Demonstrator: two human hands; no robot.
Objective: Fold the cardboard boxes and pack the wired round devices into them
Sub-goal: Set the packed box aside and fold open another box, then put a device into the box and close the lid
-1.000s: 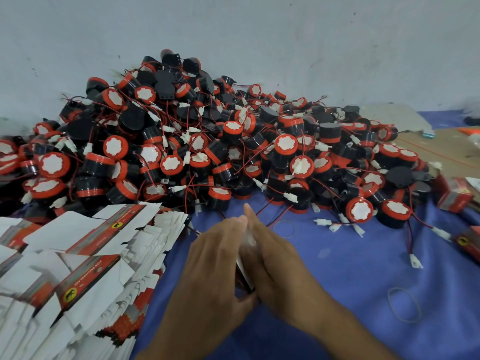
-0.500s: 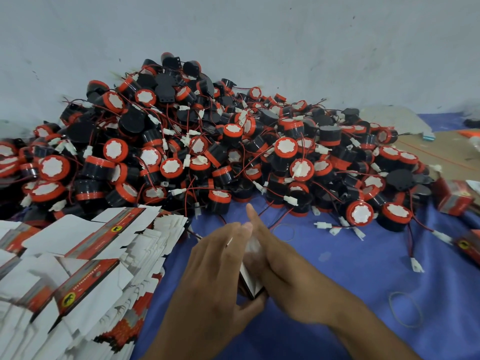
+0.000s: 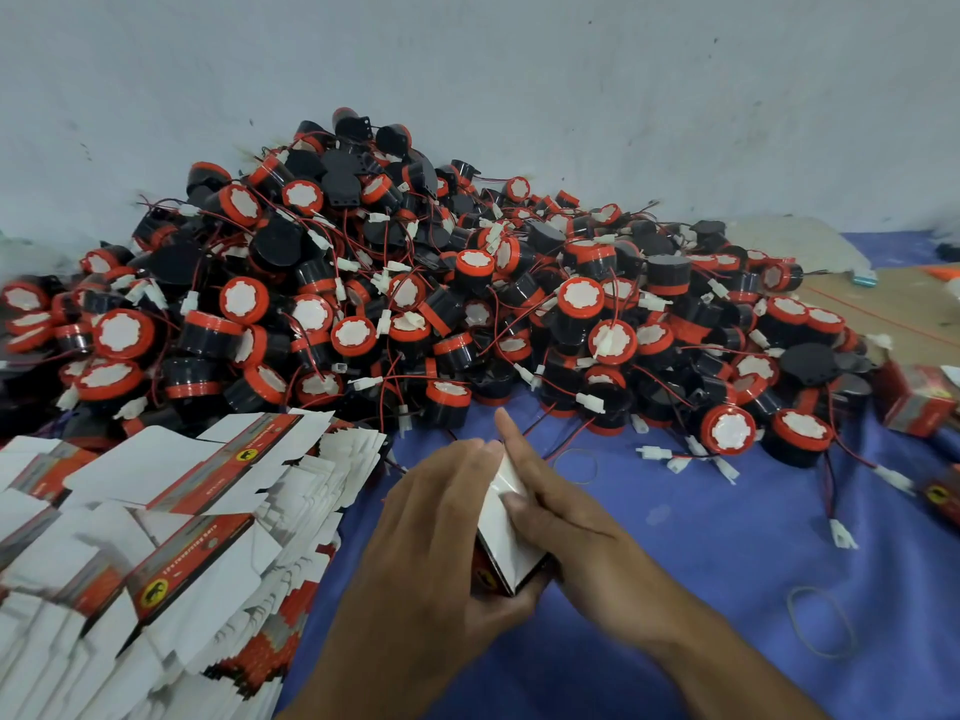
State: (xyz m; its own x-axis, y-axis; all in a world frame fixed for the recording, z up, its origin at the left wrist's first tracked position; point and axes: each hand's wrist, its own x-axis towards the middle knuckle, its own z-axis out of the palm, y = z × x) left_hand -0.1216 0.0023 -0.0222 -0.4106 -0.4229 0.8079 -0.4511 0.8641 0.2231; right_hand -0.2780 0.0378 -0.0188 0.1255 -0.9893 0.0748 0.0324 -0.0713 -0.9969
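Near the front of the blue cloth (image 3: 701,553), both hands work on one small box (image 3: 501,543). Its white flap faces up, with a red and black side showing at the lower edge. The left hand (image 3: 431,543) cups the box from the left, thumb under its near corner and fingers lying along its far edge. The right hand (image 3: 563,522) presses on the white flap from the right, index finger stretched out toward the pile; whether it grips the box or only pushes on it cannot be told.

Beyond the box, a big pile of devices (image 3: 415,304) lies against the wall (image 3: 519,85): black round bodies with red rims, white faces, red wires and white plugs. Left of the box lies a spread heap of flat boxes (image 3: 156,537), white with red printed strips. Right of the box, a rubber band (image 3: 821,621) lies on the cloth, and farther right, at the pile's edge, sits a folded red box (image 3: 914,402).
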